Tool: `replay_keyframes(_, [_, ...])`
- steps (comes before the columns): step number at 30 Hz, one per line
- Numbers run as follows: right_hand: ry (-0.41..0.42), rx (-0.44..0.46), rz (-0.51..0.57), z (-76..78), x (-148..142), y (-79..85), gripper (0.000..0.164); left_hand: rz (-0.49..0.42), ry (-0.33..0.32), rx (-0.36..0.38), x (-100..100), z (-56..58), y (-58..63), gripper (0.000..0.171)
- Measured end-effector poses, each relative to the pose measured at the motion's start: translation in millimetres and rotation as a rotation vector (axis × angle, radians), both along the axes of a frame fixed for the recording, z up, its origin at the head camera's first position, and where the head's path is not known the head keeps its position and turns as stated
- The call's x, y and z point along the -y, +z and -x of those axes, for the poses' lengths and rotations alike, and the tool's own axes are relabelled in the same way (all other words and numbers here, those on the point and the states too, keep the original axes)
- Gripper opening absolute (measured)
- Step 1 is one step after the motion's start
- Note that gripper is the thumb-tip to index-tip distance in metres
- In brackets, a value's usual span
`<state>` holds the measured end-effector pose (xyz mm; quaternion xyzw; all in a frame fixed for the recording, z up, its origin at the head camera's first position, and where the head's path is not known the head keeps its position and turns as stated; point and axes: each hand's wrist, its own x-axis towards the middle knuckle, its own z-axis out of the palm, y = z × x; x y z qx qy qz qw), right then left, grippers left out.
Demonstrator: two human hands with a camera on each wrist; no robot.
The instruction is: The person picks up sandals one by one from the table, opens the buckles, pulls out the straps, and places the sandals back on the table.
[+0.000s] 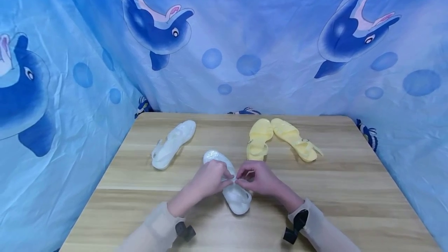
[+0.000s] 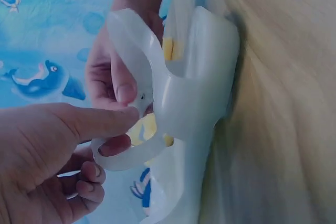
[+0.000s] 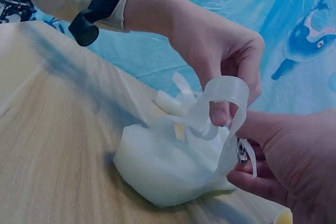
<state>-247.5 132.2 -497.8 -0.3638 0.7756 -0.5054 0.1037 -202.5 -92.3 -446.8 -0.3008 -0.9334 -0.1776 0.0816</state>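
Note:
A translucent white sandal (image 1: 237,201) lies on the wooden table between both hands, its toe end pointing away from me. My left hand (image 1: 211,178) pinches the sandal's strap between thumb and fingers, just above the shoe. Opposite it, close to the left fingertips, my right hand (image 1: 258,178) grips the strap's other part. A small metal buckle (image 3: 242,151) shows by the right fingers in the right wrist view. In the left wrist view, a strap end with a small hole (image 2: 142,97) sits between the two thumbs. Fingers partly hide where the strap parts meet.
Another white sandal (image 1: 173,145) lies at the table's back left. Two yellow sandals, one upright (image 1: 259,139) and one slanted (image 1: 295,139), lie at the back right. A blue dolphin-print curtain (image 1: 245,22) hangs behind the wooden table (image 1: 336,189).

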Motion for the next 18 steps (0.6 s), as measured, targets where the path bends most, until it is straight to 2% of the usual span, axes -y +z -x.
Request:
replay_keyframes(6, [-0.01,0.044,0.031,1.7,-3,-5.2,0.011,-0.19,0.059,0.196,10,3.0,-4.5,0.01])
replay_keyframes(9, [-0.01,0.056,0.041,2.9,-4,-6.9,0.009,-0.247,0.097,0.233,14,3.4,-6.5,0.012])
replay_keyframes(15, [-0.018,0.028,0.03,2.3,-3,-5.6,0.008,-0.14,0.104,0.186,9,5.0,-1.9,0.016])
replay_keyframes(18, [-0.023,0.035,0.034,1.9,-3,-5.2,0.009,-0.118,0.1,0.198,8,6.4,-0.4,0.014])
